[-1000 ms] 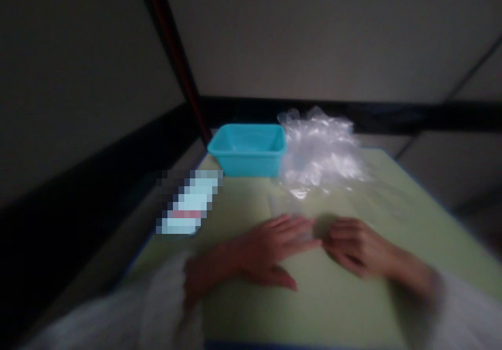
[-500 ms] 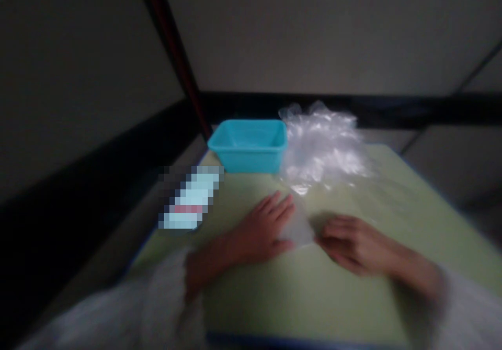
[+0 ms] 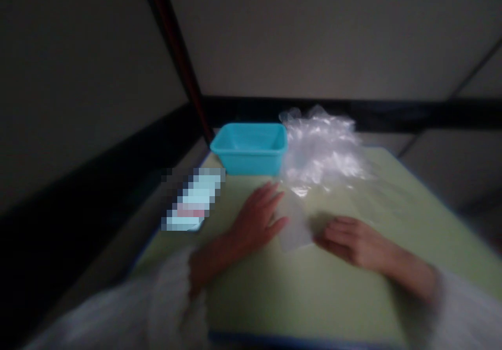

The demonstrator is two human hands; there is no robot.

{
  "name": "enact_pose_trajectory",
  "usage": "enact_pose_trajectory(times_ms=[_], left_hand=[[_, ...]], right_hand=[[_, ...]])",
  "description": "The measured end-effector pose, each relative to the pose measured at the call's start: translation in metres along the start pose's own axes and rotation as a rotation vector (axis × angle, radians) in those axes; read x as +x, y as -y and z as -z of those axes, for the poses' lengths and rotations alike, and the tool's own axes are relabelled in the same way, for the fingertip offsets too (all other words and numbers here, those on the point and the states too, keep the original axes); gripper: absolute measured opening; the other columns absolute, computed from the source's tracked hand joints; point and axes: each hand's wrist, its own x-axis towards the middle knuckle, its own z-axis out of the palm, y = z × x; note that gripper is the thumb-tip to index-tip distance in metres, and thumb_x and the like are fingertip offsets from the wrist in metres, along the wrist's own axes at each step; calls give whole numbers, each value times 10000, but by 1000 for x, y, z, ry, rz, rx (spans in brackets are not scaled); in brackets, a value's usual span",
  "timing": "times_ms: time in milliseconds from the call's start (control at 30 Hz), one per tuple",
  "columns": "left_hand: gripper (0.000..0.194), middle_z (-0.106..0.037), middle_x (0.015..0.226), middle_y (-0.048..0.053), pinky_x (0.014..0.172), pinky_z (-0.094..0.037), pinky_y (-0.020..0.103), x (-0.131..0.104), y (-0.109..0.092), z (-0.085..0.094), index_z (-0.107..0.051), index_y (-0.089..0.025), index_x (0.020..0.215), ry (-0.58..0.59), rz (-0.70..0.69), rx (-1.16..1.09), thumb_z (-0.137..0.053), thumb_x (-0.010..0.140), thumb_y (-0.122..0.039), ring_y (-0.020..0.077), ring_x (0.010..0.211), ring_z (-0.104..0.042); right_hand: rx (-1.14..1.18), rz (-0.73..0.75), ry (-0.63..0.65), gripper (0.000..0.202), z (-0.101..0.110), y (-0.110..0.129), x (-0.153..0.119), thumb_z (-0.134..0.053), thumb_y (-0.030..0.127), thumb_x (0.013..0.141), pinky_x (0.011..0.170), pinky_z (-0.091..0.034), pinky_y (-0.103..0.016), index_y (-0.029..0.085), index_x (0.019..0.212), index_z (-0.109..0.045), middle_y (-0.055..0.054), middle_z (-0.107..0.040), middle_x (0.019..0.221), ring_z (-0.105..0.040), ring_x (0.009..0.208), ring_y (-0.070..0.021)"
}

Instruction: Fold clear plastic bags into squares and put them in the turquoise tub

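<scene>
A flat, thin clear plastic bag (image 3: 296, 229) lies on the green tabletop between my hands. My left hand (image 3: 257, 216) is over its left side, open, with the fingers spread and the thumb apart. At the bag's lower right corner is my right hand (image 3: 345, 240), its fingers curled together and pinching that corner; the thumb is mostly hidden. Just beyond the bag, a shiny heap of clear plastic bags (image 3: 321, 151) rises at the back of the table.
A turquoise plastic tub (image 3: 251, 164) stands at the back left, against the heap. Left of my left hand lies a blurred-out, bright flat object (image 3: 196, 198). The green table (image 3: 306, 297) has a blue edge, and walls stand behind it and to the left.
My left hand has drawn back to the left and slightly away from me, uncovering more of the plastic bag. The right hand stays at the bag's corner.
</scene>
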Motion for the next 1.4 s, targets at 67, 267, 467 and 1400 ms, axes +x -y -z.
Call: enact_pose_trajectory(times_ms=[67,267,467,1400], left_hand=[[537,-335,1463,177,1125,-226,490,-1,-2,2,-429,-104,1324,-32,-14,10,-458,892,-422,290,1382,-246],[743,-249,1493,211,1134,-195,479,-4,-15,4,-319,-46,1390,209,-89,76,-518,841,-505,310,1402,-184],[747,-244,1503,183,1137,-182,440,-5,-15,0,-300,-66,1405,241,-77,111,-516,839,-503,286,1406,-180],[479,-631,854,94,773,-436,364,-5,-21,13,-562,-146,895,100,-551,207,-394,855,-593,228,841,-569]], right_hand=[[-13,12,-7,307,1,1,2,-365,131,966,567,-374,-318,143,785,-613,-27,-603,673,-508,613,-157],[-39,34,32,305,4,4,4,-366,118,954,572,-388,-322,147,774,-611,-39,-624,709,-507,600,-159],[-107,101,76,300,4,4,5,-387,103,933,559,-385,-322,155,743,-614,-41,-612,720,-501,591,-159],[52,11,81,238,0,3,-4,-390,115,929,751,-575,-364,108,998,-618,-136,-707,993,-667,908,-216]])
